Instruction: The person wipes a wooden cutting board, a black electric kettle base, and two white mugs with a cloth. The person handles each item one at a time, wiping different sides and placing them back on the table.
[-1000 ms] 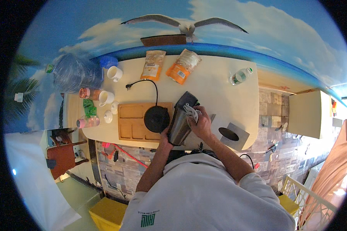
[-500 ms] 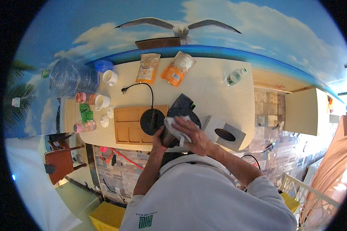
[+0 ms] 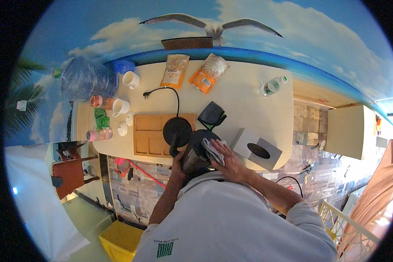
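Observation:
My left hand (image 3: 177,165) is closed on a dark steel kettle (image 3: 191,159) near the table's front edge, its black handle (image 3: 175,144) pointing up. My right hand (image 3: 227,159) presses a white cloth (image 3: 215,153) onto the kettle's dark round end, fingers bent over the cloth. Just above lies a separate black angular object (image 3: 211,113). The round black power base (image 3: 177,126), with cord and plug, rests on a compartmented wooden tray (image 3: 146,135). A grey-and-white tissue box (image 3: 249,144) is right of my hands.
On the table (image 3: 249,109) stand mugs (image 3: 120,108), lids (image 3: 122,128), pink-capped bottles (image 3: 99,134), a green packet (image 3: 101,120) and a large water jug (image 3: 85,78) at left. Two orange pouches (image 3: 174,72) lie at the back, a clear bottle (image 3: 274,86) at back right.
The kettle has turned so its round end faces up. My right hand now presses the cloth across that end. The black angular object shows apart, above the kettle.

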Tool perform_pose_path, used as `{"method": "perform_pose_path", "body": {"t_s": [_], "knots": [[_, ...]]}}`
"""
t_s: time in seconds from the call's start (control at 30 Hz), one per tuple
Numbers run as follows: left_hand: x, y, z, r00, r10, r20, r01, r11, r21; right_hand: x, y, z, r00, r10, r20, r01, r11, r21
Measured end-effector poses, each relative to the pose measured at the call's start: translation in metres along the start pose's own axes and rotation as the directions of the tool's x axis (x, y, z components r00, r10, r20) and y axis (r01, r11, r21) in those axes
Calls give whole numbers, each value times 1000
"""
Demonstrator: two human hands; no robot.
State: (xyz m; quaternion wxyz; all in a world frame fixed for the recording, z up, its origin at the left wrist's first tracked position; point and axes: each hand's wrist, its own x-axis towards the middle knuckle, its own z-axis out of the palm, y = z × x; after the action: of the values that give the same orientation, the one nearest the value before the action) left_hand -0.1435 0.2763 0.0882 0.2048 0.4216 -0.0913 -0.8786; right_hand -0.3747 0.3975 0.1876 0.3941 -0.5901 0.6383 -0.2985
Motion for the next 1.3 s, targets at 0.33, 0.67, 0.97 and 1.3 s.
{"method": "perform_pose_path", "body": {"t_s": [0.33,0.67,0.97,1.3], "knots": [[32,-6,-7,1000,-6,14,6,998,-65,71,7,-5,970,-194,-146,188,981,-53],[28,14,-6,993,121,16,-118,985,-124,6,-8,-17,994,-105,-36,100,988,-120],[36,11,-1,985,136,103,-126,987,-96,69,17,-24,979,-64,-195,84,992,98],[2,24,45,983,141,118,-124,982,-144,63,-59,-56,914,-404,37,404,915,20]]}}
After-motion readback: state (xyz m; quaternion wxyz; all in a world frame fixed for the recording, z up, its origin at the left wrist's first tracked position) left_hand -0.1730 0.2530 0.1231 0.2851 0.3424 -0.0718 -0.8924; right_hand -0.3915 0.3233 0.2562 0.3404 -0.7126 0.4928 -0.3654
